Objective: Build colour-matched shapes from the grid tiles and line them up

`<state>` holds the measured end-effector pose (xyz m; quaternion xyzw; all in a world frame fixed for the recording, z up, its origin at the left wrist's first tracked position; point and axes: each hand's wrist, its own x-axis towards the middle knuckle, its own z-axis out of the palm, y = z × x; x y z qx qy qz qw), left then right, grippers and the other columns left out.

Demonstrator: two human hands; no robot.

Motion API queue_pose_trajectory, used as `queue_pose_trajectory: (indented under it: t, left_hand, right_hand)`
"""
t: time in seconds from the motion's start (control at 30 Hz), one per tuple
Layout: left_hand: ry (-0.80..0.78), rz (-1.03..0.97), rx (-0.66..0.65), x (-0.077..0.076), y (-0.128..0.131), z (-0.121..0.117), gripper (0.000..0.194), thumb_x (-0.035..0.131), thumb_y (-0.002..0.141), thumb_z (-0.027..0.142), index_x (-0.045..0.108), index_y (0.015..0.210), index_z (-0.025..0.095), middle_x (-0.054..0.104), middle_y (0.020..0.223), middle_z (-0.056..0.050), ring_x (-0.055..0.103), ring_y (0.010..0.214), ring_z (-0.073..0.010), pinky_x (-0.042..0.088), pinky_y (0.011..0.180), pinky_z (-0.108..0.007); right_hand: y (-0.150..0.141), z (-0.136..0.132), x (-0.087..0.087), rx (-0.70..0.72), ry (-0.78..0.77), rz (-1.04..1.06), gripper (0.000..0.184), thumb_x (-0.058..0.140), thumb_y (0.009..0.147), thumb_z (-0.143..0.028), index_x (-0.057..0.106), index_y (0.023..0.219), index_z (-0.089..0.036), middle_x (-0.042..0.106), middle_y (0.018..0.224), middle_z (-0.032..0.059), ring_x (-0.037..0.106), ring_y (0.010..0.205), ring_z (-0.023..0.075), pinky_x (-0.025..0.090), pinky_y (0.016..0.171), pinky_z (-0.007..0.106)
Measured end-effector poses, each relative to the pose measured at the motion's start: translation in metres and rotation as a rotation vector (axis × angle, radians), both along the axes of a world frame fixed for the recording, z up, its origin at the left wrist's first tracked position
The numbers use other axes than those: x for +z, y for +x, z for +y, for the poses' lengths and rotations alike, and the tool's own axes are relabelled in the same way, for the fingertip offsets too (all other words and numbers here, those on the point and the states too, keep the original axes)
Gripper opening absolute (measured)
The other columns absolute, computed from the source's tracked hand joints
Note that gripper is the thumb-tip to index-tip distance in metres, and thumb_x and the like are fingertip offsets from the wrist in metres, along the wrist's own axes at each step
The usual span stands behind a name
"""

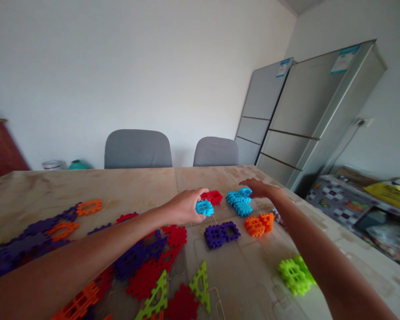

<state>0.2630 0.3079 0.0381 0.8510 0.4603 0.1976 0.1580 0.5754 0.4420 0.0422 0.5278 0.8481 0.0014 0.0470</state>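
Note:
My left hand [186,207] is closed on a light-blue toothed plastic building piece [205,207], held between thumb and fingers above the table. Just behind that piece lie red building pieces [214,197]. My right hand [258,187] is beside a small pile of light-blue building pieces [242,203], with its fingers stretched out over the pile's far side. Whether it touches the pile is hard to see. In front of the hands lie purple square pieces [220,235] and orange pieces [258,224]. Lime-green pieces [295,274] sit by my right forearm.
Loose purple, red, orange and green pieces [145,278] are spread over the left and front of the table [136,182]. Two grey chairs [138,149] stand behind it. A silver refrigerator [296,102] and a low cabinet with a checked cover [340,200] are on the right.

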Motion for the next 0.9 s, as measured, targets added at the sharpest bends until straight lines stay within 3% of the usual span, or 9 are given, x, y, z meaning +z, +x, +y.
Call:
queue_pose_trajectory:
  t: [0.13,0.23,0.3,0.33,0.4,0.5,0.7,0.9]
  left_hand:
    - [0.089,0.030,0.061,-0.002,0.007,0.000,0.080,0.069,0.068,0.026,0.038,0.141,0.013,0.062,0.126,-0.014,0.062,0.108,-0.0287,0.048,0.092,-0.033]
    - [0.160,0.061,0.081,0.002,0.012,-0.012,0.080,0.069,0.069,0.022,0.037,0.142,0.013,0.060,0.127,-0.017,0.059,0.113,-0.0330,0.046,0.098,-0.041]
    - [0.202,0.073,0.082,0.007,0.016,-0.024,0.079,0.068,0.070,0.020,0.036,0.142,0.014,0.060,0.128,-0.018,0.058,0.114,-0.0343,0.045,0.099,-0.044]
    - [0.220,0.075,0.076,0.009,0.017,-0.030,0.079,0.068,0.070,0.020,0.035,0.142,0.015,0.059,0.128,-0.017,0.058,0.115,-0.0339,0.045,0.099,-0.044]
    - [0.254,0.074,0.057,0.012,0.020,-0.043,0.080,0.069,0.070,0.017,0.034,0.142,0.017,0.058,0.131,-0.015,0.056,0.118,-0.0319,0.043,0.102,-0.044]
    - [0.290,0.066,0.031,0.015,0.022,-0.062,0.081,0.070,0.070,0.015,0.033,0.142,0.019,0.056,0.134,-0.012,0.052,0.122,-0.0297,0.041,0.106,-0.043]
    - [0.249,0.038,-0.067,0.018,0.006,-0.110,0.098,0.079,0.069,0.024,0.022,0.149,0.024,0.047,0.143,-0.011,0.045,0.130,-0.0307,0.040,0.109,-0.048]
    - [0.169,0.013,0.009,0.009,-0.050,-0.153,0.088,0.067,0.076,0.017,0.021,0.149,0.039,0.039,0.153,0.000,0.045,0.135,-0.0245,0.041,0.111,-0.040]
  right_hand:
    - [-0.020,-0.030,0.014,0.036,0.114,0.254,0.040,0.062,0.080,-0.014,0.063,0.120,-0.018,0.063,0.126,0.0156,0.055,0.120,0.0307,0.042,0.101,0.046]
    - [-0.049,-0.069,0.014,0.053,0.130,0.460,0.027,0.048,0.093,-0.025,0.060,0.116,-0.017,0.070,0.101,0.0114,0.066,0.092,0.0220,0.052,0.084,0.036]
    - [-0.069,-0.098,0.007,0.069,0.084,0.567,0.032,0.039,0.099,-0.038,0.055,0.118,-0.018,0.070,0.091,0.0071,0.068,0.079,0.0183,0.055,0.071,0.031]
    - [-0.079,-0.112,0.003,0.084,0.023,0.641,0.036,0.036,0.099,-0.043,0.050,0.122,-0.018,0.070,0.087,0.0050,0.068,0.073,0.0164,0.056,0.064,0.028]
    - [-0.097,-0.138,-0.007,0.096,-0.244,0.986,0.046,0.047,0.093,-0.054,0.047,0.123,-0.019,0.067,0.085,0.0032,0.067,0.067,0.0163,0.056,0.057,0.029]
    - [-0.112,-0.166,-0.013,0.110,-0.434,1.260,0.054,0.061,0.082,-0.061,0.049,0.118,-0.022,0.062,0.082,-0.0005,0.063,0.063,0.0143,0.056,0.055,0.028]
    - [-0.090,-0.210,-0.007,0.136,-0.637,1.221,0.043,0.065,0.084,-0.054,0.054,0.110,-0.022,0.062,0.093,0.0029,0.061,0.074,0.0149,0.052,0.058,0.026]
    - [-0.050,-0.243,-0.040,-0.050,-0.629,1.018,0.033,0.057,0.089,-0.047,0.054,0.109,-0.022,0.056,0.078,-0.0023,0.057,0.063,0.0129,0.049,0.054,0.025]
